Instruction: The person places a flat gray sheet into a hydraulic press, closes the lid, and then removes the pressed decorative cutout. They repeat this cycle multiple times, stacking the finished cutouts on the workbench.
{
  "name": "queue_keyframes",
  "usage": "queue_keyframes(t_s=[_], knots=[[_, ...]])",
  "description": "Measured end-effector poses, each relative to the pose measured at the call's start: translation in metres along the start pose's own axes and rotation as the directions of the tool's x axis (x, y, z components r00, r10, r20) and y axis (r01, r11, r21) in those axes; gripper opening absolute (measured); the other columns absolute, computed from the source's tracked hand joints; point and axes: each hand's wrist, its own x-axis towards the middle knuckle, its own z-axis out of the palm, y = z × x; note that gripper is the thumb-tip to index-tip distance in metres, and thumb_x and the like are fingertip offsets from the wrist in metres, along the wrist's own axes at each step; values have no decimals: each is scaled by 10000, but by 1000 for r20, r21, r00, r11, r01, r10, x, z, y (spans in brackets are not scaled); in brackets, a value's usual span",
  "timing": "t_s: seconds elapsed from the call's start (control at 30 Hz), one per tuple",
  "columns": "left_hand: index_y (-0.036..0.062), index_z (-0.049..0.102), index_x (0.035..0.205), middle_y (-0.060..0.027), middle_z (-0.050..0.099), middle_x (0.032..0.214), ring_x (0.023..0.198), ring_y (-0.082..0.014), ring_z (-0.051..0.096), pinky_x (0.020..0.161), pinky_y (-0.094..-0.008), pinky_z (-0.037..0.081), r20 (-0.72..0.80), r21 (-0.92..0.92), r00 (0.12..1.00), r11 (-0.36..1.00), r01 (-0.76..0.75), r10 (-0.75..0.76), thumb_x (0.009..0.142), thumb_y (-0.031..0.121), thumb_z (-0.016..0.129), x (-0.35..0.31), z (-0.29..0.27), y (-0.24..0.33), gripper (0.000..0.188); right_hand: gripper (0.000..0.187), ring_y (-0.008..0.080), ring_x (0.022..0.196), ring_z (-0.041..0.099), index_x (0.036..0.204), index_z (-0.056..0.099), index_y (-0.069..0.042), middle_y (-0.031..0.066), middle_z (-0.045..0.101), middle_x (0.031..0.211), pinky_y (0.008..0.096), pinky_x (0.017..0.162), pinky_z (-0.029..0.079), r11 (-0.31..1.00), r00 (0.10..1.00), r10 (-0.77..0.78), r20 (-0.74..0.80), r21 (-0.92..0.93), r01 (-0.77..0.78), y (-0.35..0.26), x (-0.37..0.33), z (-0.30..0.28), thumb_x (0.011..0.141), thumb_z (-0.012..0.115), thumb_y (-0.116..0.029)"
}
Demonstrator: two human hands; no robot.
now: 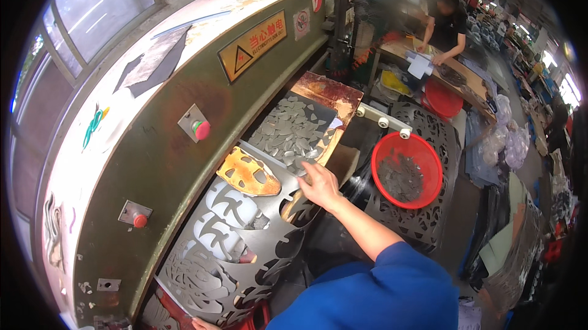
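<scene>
Machine: a big olive-green press (165, 103) with two red buttons stands left of the fingers and arches over the work.
Left hand: only a sliver of the left hand (205, 324) shows at the bottom edge, touching the grey sheet's near end; I cannot tell how its fingers are set.
Grey sheet: the grey sheet (245, 250), full of cut-out holes, stretches from the left hand up to the right hand's fingers.
Cutting die: an orange cutting die (248, 174) lies on the sheet, just left of the right fingers.
Cut pieces: grey cut pieces (291, 131) are heaped on the board just beyond the right fingertips.
Right hand: the right hand (320, 186) lies flat at the sheet's far edge, fingers (306, 167) slightly spread and gripping nothing, tips at the pile.
Red basin: a red basin (407, 170) holding more grey pieces sits right of those fingers, near.
Co-worker: a person (444, 23) at a desk (465, 75) stands well apart, far right.
</scene>
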Motion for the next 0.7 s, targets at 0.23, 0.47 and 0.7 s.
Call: queue_keyframes(t_s=[0.23, 0.47, 0.7], knots=[[26, 499, 1254, -123, 569, 972, 837, -235, 546, 758, -336, 469, -107, 12, 994, 999, 34, -32, 940, 175, 583, -52, -65, 30, 358, 884, 465, 1226, 379, 1393, 438, -178, 341, 377, 1326, 498, 1013, 391, 935, 859, -273, 433, -92, 343, -24, 4, 27, 623, 808, -405], [13, 540, 1214, -47, 559, 935, 817, -131, 522, 742, -264, 453, 12, -165, 990, 977, 139, -139, 904, 55, 549, -56, -33, 172, 313, 880, 360, 1117, 486, 1293, 511, -47, 232, 520, 1212, 463, 937, 443, 964, 913, -264, 310, 107, 242, -18, 6, 26, 515, 880, -230], [48, 614, 1114, -75, 670, 887, 798, -167, 647, 715, -300, 525, 733, -489, 647, 823, 288, 209, 871, 190, 657, -77, 118, 403, 285, 901, 224, 1004, 634, 1440, 258, 28, 220, 623, 1143, 314, 862, 519, 415, 679, 135, 722, 581, -700, -14, 58, -6, 693, 760, 67]])
